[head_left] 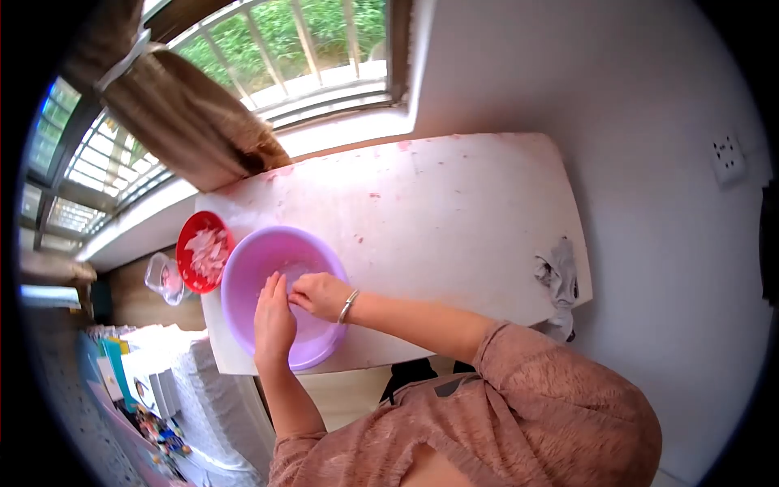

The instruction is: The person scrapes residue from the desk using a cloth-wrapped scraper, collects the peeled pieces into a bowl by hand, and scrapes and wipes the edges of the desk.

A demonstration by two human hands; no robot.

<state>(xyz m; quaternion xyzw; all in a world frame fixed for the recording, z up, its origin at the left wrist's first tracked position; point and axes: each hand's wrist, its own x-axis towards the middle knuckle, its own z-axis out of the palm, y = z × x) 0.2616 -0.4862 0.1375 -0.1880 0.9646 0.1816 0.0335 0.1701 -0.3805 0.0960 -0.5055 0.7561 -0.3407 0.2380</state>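
Observation:
A large purple basin (243, 325) stands at the left end of the white table, with some pale contents at its bottom that I cannot make out. Over the basin, my left hand (274, 316) is stretched out, fingers extended and pointing away from me. My right hand (321, 296), with a silver bracelet at the wrist, is closed beside the left fingers; what it holds, if anything, is hidden. Just left of the basin sits a red bowl (185, 264) filled with pale pink pieces.
The white table (454, 211) has reddish marks. A clear container (154, 280) is beside the red bowl at the table's left edge. Grey cloth (560, 280) lies at the right edge. A curtain (178, 109) hangs by the barred window, and a cluttered covered surface (215, 390) is at lower left.

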